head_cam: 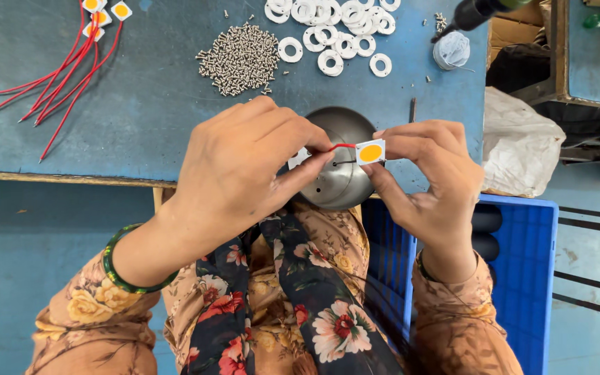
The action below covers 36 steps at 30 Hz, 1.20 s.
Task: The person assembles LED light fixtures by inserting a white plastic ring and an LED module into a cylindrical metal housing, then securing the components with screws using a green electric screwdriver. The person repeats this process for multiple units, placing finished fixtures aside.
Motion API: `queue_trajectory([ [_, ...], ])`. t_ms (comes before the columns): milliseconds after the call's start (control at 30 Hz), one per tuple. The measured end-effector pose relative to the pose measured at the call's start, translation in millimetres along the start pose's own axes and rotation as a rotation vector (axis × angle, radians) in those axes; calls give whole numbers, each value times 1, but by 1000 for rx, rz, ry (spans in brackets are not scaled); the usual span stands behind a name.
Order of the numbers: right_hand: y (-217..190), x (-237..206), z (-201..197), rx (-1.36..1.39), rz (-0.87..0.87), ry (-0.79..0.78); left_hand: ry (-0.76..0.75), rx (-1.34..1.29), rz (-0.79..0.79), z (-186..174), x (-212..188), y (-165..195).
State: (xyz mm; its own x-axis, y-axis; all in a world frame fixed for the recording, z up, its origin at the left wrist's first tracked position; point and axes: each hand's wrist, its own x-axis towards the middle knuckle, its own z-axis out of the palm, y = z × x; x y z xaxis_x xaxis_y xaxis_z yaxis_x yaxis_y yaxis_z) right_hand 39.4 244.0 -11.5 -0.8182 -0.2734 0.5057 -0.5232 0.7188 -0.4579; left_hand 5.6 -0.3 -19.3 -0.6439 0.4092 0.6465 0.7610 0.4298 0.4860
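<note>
My right hand pinches a small white square chip with a round yellow centre between thumb and fingers. A red wire and a black wire run left from the chip. My left hand grips the red wire near its end. Both hands hover over a round silver metal housing that rests at the edge of the blue worktable. Part of the housing is hidden behind my left hand.
A heap of small silver screws and several white plastic rings lie at the back. More wired chips with red leads lie at the left. A blue crate stands at my right. A black tool hangs above a white spool.
</note>
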Motion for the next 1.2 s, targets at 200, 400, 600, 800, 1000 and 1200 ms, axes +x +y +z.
queue_trajectory([
  [200, 4, -1, -1, 23, -6, 6, 0, -4, -2, 7, 3, -2],
  [400, 4, 0, -3, -44, -39, -4, -30, 9, 0, 4, 2, -2],
  [600, 2, -1, -4, -45, -31, 7, -16, 20, 11, 6, 2, -2],
  [800, 0, -2, -2, -39, -16, 13, -11, 22, 18, 6, 0, -3],
  [1000, -2, -1, -1, -61, 10, 0, -29, 16, 7, 7, -1, -3],
  [1200, -4, 2, 4, -18, 36, 21, -110, 86, -30, 7, 0, -5],
])
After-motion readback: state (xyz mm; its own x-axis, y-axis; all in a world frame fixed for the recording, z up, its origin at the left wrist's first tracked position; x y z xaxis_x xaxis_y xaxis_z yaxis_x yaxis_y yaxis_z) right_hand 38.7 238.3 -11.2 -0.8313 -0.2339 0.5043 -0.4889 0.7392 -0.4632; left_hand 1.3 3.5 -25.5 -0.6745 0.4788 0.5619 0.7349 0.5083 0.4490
